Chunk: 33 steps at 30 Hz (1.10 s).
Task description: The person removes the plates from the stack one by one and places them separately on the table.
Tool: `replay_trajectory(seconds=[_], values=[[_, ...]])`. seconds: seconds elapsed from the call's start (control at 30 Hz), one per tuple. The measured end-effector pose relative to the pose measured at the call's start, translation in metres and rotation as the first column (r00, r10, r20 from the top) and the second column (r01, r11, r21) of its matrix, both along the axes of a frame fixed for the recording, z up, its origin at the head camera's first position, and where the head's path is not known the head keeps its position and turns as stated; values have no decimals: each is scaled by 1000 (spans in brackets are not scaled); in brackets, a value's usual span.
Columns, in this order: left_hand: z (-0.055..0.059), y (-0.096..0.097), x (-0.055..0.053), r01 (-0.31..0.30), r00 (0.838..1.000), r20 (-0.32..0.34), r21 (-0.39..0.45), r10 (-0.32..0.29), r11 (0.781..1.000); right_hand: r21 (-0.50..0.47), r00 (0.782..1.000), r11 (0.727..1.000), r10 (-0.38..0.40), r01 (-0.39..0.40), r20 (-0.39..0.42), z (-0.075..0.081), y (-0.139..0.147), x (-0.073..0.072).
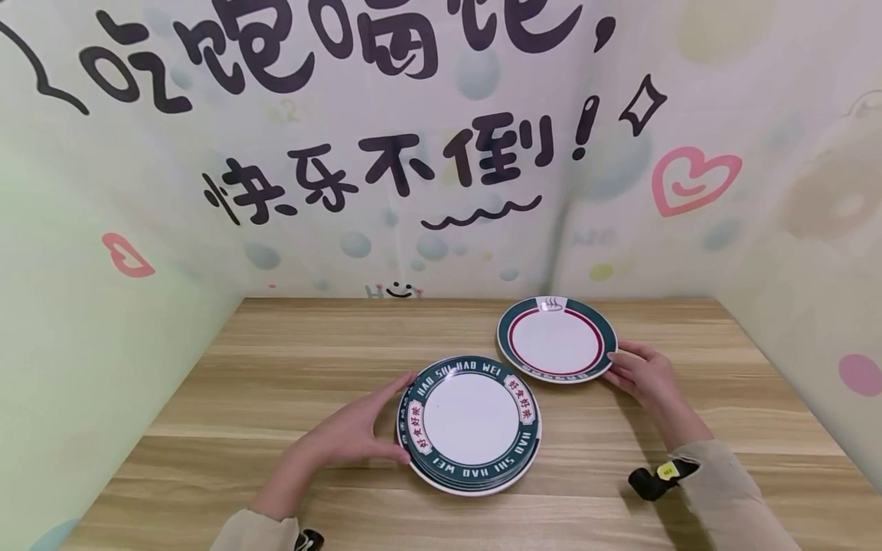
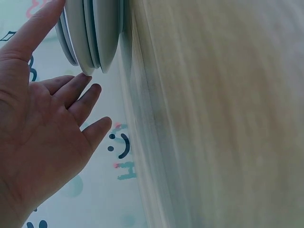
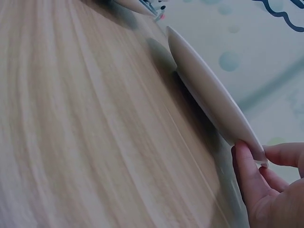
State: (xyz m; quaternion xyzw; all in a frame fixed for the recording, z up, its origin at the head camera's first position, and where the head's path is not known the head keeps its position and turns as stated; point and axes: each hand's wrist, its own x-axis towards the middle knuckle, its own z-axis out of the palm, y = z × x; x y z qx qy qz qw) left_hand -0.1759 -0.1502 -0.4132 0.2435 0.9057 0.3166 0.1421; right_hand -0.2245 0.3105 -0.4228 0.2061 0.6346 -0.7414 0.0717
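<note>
A stack of several round plates (image 1: 471, 419) with green lettered rims sits mid-table. My left hand (image 1: 354, 431) is spread along the stack's left side, thumb near the front and fingers near the back. In the left wrist view its extended fingertips (image 2: 85, 80) are right at the rims of the stacked plates (image 2: 90, 35). At the back right, my right hand (image 1: 642, 373) pinches the right edge of a single plate (image 1: 555, 342) with a green rim and red ring. The right wrist view shows this plate (image 3: 209, 90) edge-on, with thumb and fingers on opposite faces and a dark shadow below.
The wood-grain table (image 1: 276, 367) meets a printed cloth backdrop (image 1: 331, 229) at its back edge. Pale walls stand close on both sides. A black device (image 1: 648, 484) is strapped at the right wrist, near the tabletop.
</note>
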Motion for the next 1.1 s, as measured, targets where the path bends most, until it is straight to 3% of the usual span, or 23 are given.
replay_trajectory(seconds=[1.1], values=[[0, 1, 0, 8, 1000, -9, 5, -8, 1000, 107, 995, 990, 93, -90, -31, 2, 6, 6]])
